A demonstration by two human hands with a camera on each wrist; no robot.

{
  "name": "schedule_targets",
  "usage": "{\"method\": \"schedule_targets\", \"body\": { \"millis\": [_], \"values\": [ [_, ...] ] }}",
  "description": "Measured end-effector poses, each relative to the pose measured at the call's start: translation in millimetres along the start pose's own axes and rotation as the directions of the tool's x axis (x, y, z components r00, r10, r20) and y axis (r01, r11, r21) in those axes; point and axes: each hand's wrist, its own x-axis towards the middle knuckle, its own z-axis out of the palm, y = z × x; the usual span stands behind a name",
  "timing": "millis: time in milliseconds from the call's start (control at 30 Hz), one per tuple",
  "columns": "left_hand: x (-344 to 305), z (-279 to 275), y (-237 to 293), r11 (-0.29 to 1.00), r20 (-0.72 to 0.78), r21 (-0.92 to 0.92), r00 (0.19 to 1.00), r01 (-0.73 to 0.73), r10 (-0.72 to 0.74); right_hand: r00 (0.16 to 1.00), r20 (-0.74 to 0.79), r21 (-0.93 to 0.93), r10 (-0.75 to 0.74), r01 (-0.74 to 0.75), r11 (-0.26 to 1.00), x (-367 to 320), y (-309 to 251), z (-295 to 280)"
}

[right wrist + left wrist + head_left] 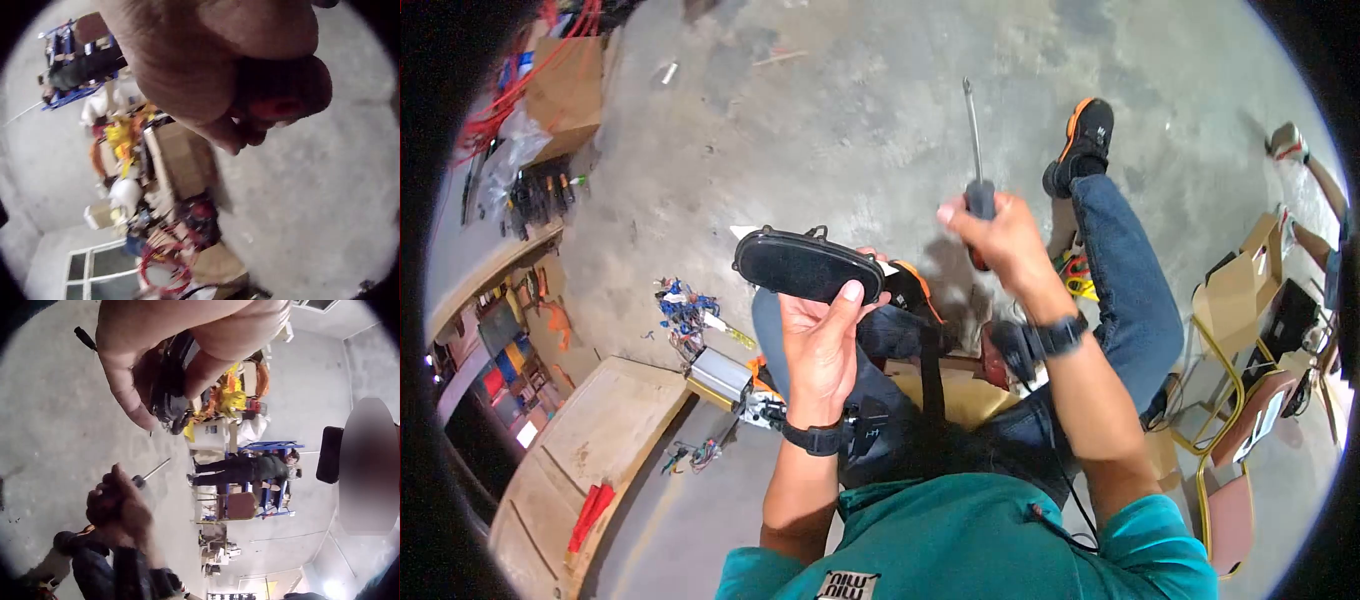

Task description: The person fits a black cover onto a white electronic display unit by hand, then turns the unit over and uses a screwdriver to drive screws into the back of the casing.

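In the head view my left hand [820, 345] grips a flat black oval housing [808, 266], thumb across its front face and fingers behind. Small lugs and a loop stand out along the housing's rim, and white tabs show at both ends. My right hand [1010, 240] holds a screwdriver [978, 190] by its dark handle, the metal shaft pointing away from me, apart from the housing. The left wrist view shows the housing [170, 394] edge-on between thumb and fingers. In the right wrist view the handle's red-marked end [281, 107] shows within the curled fingers.
A wooden board [590, 440] with a red cloth [590, 515] lies at the left. Near my left knee are a silver metal box [725, 375] and a heap of blue parts [685, 308]. Chairs [1230, 500] and cardboard boxes [1245, 280] stand at the right. Another person [244, 470] stands by shelving.
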Motion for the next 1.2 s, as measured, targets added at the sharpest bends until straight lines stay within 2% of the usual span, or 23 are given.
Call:
{"method": "schedule_targets", "body": {
  "millis": [67,100,133,200,333,367,500,633,800,867,933,967,1000,1067,1133,1200],
  "values": [
    [-19,0,12,0.998,0.015,-0.004,0.998,-0.068,0.068,0.986,0.130,0.019,-0.105,0.103,0.994,-59,-29,14],
    [-31,2,16,0.993,0.021,0.010,0.993,-0.114,0.113,0.975,0.191,-0.077,-0.109,0.126,0.989,-85,-45,18],
    [-43,4,18,0.987,0.027,0.025,0.987,-0.156,0.156,0.948,0.216,-0.066,-0.235,0.254,0.965,-101,-42,25],
    [-64,8,24,0.971,0.053,0.026,0.971,-0.236,0.234,0.898,0.251,-0.061,-0.361,0.387,0.920,-133,-45,36],
    [-101,8,30,0.931,0.138,0.056,0.927,-0.359,0.349,0.892,0.162,-0.228,-0.421,0.449,0.864,-178,-53,50],
    [-109,6,32,0.924,0.166,0.053,0.916,-0.378,0.365,0.868,0.153,-0.185,-0.472,0.494,0.849,-185,-50,52],
    [-131,-2,34,0.907,0.218,0.045,0.890,-0.418,0.400,0.839,0.138,-0.244,-0.527,0.545,0.802,-208,-47,58],
    [-142,-10,36,0.898,0.277,0.086,0.876,-0.431,0.394,0.838,0.155,-0.307,-0.523,0.544,0.781,-221,-47,61],
    [-157,-8,41,0.900,0.262,0.015,0.870,-0.437,0.418,0.810,0.185,-0.338,-0.557,0.585,0.738,-230,-47,60],
    [-160,-8,39,0.903,0.261,0.025,0.875,-0.428,0.407,0.851,0.194,-0.257,-0.487,0.524,0.812,-233,-47,59],
    [-157,-9,32,0.910,0.256,-0.008,0.879,-0.415,0.403,0.872,0.169,-0.379,-0.459,0.488,0.786,-242,-55,58],
    [-156,-15,28,0.917,0.292,0.087,0.890,-0.390,0.351,0.918,0.141,-0.407,-0.371,0.395,0.823,-248,-60,59],
    [-155,-21,25,0.908,0.303,0.192,0.902,-0.373,0.307,0.898,0.143,-0.310,-0.416,0.439,0.843,-248,-56,60],
    [-151,-19,20,0.862,0.308,0.185,0.861,-0.471,0.405,0.904,0.104,-0.357,-0.414,0.423,0.833,-246,-51,58],
    [-152,-14,18,0.896,0.261,0.090,0.878,-0.435,0.400,0.936,0.071,-0.260,-0.346,0.352,0.899,-253,-54,64],
    [-157,-13,21,0.886,0.264,0.049,0.862,-0.460,0.433,0.944,0.056,-0.227,-0.326,0.330,0.916,-256,-56,66]
  ]
}}
